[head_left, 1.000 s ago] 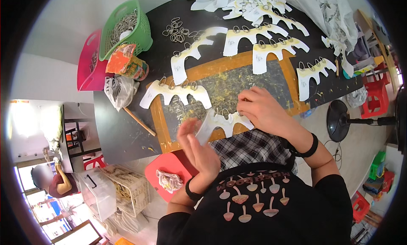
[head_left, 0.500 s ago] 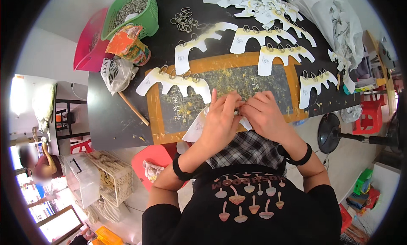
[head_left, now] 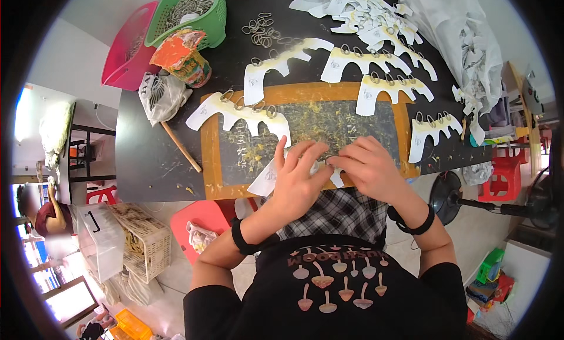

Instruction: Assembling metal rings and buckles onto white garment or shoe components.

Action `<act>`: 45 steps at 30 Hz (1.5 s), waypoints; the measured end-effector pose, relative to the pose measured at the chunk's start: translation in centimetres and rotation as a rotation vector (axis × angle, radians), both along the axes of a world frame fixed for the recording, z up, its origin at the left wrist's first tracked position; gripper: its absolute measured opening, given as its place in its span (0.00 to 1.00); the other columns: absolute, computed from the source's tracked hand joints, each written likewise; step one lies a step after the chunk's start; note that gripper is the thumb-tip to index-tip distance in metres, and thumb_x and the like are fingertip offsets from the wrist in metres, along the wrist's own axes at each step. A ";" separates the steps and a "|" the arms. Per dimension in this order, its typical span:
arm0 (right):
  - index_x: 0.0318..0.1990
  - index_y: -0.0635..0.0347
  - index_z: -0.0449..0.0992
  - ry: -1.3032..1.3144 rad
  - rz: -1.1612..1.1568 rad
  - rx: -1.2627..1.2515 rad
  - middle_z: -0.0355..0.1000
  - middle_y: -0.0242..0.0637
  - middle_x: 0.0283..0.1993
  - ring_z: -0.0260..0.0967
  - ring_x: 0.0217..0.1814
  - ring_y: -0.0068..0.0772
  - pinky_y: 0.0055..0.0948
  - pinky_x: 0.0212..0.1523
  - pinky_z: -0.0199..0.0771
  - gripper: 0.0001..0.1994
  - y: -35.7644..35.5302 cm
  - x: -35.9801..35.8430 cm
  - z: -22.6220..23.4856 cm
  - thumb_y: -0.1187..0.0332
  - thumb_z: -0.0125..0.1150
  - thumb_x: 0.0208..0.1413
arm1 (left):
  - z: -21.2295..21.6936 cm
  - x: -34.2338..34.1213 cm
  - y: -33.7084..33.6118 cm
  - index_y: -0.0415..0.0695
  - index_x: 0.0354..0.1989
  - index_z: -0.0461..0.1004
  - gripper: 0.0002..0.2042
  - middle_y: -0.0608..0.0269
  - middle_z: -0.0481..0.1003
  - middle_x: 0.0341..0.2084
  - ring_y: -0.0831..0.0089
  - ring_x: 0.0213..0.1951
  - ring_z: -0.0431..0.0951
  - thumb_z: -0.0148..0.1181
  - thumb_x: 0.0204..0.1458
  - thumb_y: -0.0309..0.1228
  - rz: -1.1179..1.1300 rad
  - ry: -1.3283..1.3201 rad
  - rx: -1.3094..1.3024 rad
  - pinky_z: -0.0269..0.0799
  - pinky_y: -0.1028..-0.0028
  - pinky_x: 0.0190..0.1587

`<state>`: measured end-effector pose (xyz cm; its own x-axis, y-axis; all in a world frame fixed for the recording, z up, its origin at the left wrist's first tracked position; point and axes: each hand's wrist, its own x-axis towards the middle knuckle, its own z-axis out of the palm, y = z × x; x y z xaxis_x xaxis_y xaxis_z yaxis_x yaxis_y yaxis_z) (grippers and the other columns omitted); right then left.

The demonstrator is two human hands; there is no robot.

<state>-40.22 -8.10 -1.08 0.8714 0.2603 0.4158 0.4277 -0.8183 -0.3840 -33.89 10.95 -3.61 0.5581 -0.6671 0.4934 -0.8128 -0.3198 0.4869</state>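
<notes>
My left hand (head_left: 301,178) pinches a white scalloped cut-out (head_left: 263,180) at the board's near edge, its forefinger and thumb closed at the upper rim. From the other side my right hand (head_left: 371,171) closes thumb and fingertips on a small metal ring (head_left: 329,160) at that same rim. The fingers partly hide the ring and the middle of the piece. Just beyond my left hand lies another white cut-out (head_left: 238,115) with several metal rings standing along its yellowish, glue-like edge. Under both hands is a dark board (head_left: 311,119) with a tan border and yellow smears.
More ringed white cut-outs (head_left: 370,96) lie across the table, with a pile of them (head_left: 376,19) at the back. Loose rings (head_left: 261,29) lie near a green basket (head_left: 218,19) and a pink basket (head_left: 117,67). A wooden stick (head_left: 181,146) pokes from a plastic-wrapped bundle (head_left: 161,99).
The view has shifted slightly. My hands stay at the same white piece; their fingertips have moved a little, and the metal ring between them shows more plainly now.
</notes>
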 end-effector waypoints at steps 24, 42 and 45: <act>0.37 0.59 0.78 -0.037 0.026 -0.137 0.74 0.32 0.44 0.68 0.46 0.35 0.41 0.48 0.64 0.11 -1.1 -1.6 0.2 0.72 0.63 0.42 | -0.1 0.4 0.3 0.53 0.38 0.83 0.13 0.74 0.76 0.42 0.58 0.56 0.68 0.64 0.42 0.25 -0.080 -0.111 0.142 0.32 0.30 0.65; 0.46 0.63 0.69 -0.022 -0.029 0.113 0.76 0.35 0.43 0.72 0.45 0.39 0.45 0.51 0.64 0.15 0.1 -2.2 -2.0 0.75 0.62 0.49 | 1.1 4.1 -1.1 0.44 0.50 0.67 0.22 0.62 0.76 0.46 0.58 0.60 0.70 0.59 0.44 0.18 -0.348 0.097 0.176 0.38 0.35 0.68; 0.48 0.64 0.68 -0.023 -0.070 0.089 0.76 0.34 0.44 0.72 0.46 0.39 0.47 0.52 0.62 0.17 0.1 -2.7 -2.3 0.74 0.61 0.50 | 1.2 4.0 -0.8 0.43 0.50 0.67 0.21 0.60 0.76 0.45 0.58 0.56 0.74 0.60 0.45 0.18 -0.374 0.074 0.124 0.39 0.36 0.68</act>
<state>-42.96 -7.98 -3.38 0.8762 0.1609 0.4543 0.3805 -0.8096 -0.4470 -29.86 10.11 -2.41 0.2962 -0.8829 0.3644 -0.8485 -0.0681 0.5247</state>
